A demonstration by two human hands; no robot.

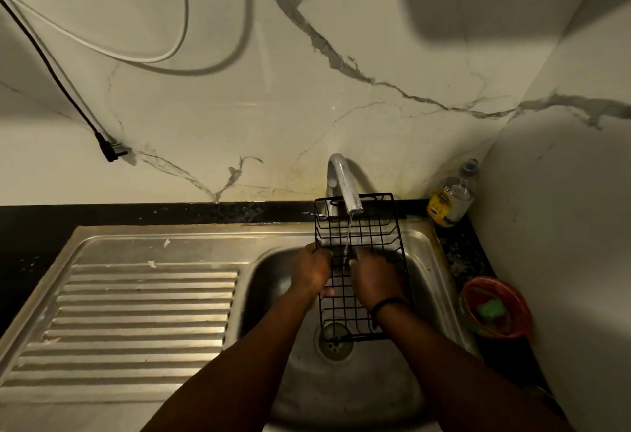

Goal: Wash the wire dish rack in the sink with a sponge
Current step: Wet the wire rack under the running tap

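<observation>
- Between my hands, the black wire rack (358, 244) stands tilted in the sink (423, 261), under the tap's (343, 182) thin stream.
- My left hand (312, 269) grips its left edge.
- My right hand (374, 278) lies over the mesh; I cannot tell its grip.
- Right of my right hand, a green sponge (491, 308) sits in a red bowl (519, 302) on the bench.

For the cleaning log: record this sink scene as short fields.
rack: black wire dish rack held over the sink, tilted, far end up by the tap
water: tap running onto the rack
left hand: grips the rack's left edge
right hand: on the rack; whether it holds anything is unclear
sponge: green sponge in the red bowl at right
bottle: bottle in the corner
</observation>
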